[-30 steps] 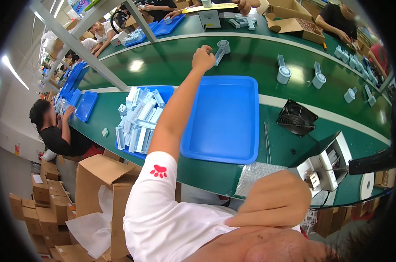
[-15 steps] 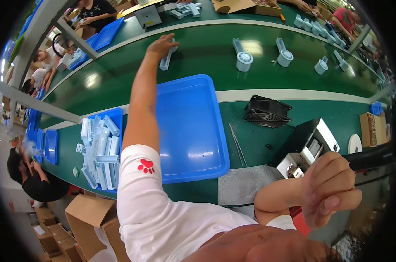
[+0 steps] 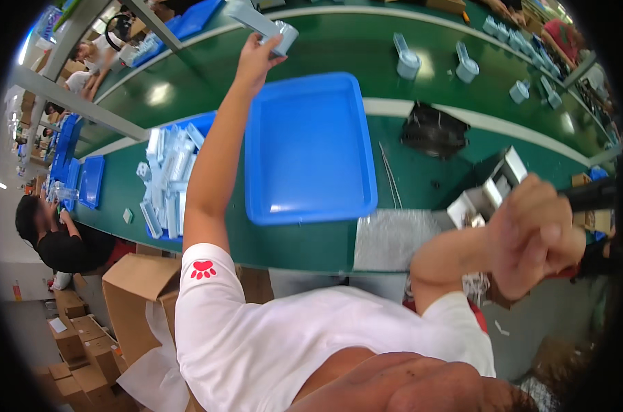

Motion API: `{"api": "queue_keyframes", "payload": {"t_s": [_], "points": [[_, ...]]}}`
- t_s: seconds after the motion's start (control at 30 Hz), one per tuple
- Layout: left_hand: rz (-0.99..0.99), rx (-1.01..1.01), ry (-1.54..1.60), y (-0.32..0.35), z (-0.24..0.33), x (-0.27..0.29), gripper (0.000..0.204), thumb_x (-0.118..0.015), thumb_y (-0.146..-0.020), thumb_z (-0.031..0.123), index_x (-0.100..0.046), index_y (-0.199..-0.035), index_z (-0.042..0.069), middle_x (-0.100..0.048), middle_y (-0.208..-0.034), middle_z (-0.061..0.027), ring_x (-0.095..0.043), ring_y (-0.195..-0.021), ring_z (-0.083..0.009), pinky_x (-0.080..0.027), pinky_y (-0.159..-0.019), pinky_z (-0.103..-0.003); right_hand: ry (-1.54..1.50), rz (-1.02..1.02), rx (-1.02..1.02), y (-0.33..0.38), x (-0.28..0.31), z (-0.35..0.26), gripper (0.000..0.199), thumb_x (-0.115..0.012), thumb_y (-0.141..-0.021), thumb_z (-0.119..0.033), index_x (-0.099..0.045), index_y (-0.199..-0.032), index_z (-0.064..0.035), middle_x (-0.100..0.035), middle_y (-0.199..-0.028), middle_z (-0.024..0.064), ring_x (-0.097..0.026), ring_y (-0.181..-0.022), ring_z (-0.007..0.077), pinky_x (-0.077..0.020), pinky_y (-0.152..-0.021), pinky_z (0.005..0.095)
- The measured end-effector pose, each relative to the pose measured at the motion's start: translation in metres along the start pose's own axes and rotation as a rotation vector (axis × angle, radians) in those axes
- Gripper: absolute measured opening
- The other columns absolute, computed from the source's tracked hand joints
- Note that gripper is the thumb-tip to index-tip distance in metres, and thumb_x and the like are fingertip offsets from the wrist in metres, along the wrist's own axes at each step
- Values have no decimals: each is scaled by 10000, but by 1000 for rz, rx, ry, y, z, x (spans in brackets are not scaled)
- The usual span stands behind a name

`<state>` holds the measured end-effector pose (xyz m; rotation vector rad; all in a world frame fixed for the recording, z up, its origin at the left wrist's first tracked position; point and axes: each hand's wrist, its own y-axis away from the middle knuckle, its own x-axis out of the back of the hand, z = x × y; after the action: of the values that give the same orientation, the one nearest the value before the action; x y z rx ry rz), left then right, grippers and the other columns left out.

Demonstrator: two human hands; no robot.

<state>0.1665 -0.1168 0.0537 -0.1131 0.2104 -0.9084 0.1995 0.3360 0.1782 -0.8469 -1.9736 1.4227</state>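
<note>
Pale blue plastic part, in my left fingers

Item one: my left hand [image 3: 254, 63], stretched out ahead, thumb and fingers closed on a pale blue plastic part [image 3: 285, 36]. The part sits at my fingertips; its round cup is just beyond them, and its long arm slants up to the left. It shows against the green belt [image 3: 353, 55], past the far edge of a blue tray [image 3: 311, 147].

Item two: my right hand [image 3: 538, 233], raised near the camera, fingers curled and blurred; I cannot tell whether they hold anything.

Surroundings: left of the blue tray, a second tray [image 3: 206, 122], heaped with long pale blue pieces [image 3: 167, 165]. On the belt to the right, more cupped parts [image 3: 408, 65], well apart from my left hand. On the near bench, a black fan [image 3: 435, 129], thin rods [image 3: 390, 175] and a bubble-wrap sheet [image 3: 394, 240].

In the way: my left forearm [image 3: 219, 161] covers the heap's right side; my right hand hides part of a black-and-white device [image 3: 509, 172].
</note>
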Motion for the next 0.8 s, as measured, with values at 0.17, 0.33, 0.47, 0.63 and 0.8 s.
{"api": "queue_keyframes", "payload": {"t_s": [0.17, 0.33, 0.47, 0.63, 0.8], "points": [[-134, 76, 341, 114, 53, -31, 485, -623, -970, 375, -536, -1285, 17, -623, -1199, -140, -639, -1025, -271, -528, -855, -422, 40, 146, -102, 10, -4, -9, 232, -521, -905, 34, -600, -1116, 89, -572, -801, 105, -481, -658, 133, -373, -590, 279], [-222, 60, -183, 212, 63, -77, 503, -637, -967, 437, -586, -1231, 11, -676, -1127, -117, -658, -1039, -215, -540, -841, -366, 180, 198, -371, 41, -15, -28, 331, -677, -802, 83, -665, -1131, 51, -683, -1002, 105, -618, -823, 128, -477, -735, 230], [-416, -155, -454, 299, 32, -128, 596, -840, -765, 448, -626, -1142, 39, -654, -1078, -164, -653, -973, -309, -514, -860, -389, 159, 120, -570, 91, -22, -27, 816, -846, -744, -70, -448, -1456, -57, -606, -1305, 135, -598, -1127, 216, -492, -923, 323], [-495, -138, -481, 358, -5, -160, 554, -880, -717, 390, -657, -1101, 59, -621, -1044, -126, -630, -957, -313, -520, -807, -392, 88, 67, -686, 162, -9, -42, 546, -722, -832, 64, -554, -1345, -15, -661, -1196, 171, -654, -1058, 243, -518, -916, 340], [-426, -299, -281, 371, -36, -165, 475, -901, -690, 242, -687, -1084, 88, -628, -1044, -100, -630, -960, -291, -521, -793, -384, -38, 128, -696, 206, 2, -42, 398, -710, -828, 84, -629, -1212, 15, -667, -1161, 191, -650, -1072, 270, -516, -936, 365]]}}
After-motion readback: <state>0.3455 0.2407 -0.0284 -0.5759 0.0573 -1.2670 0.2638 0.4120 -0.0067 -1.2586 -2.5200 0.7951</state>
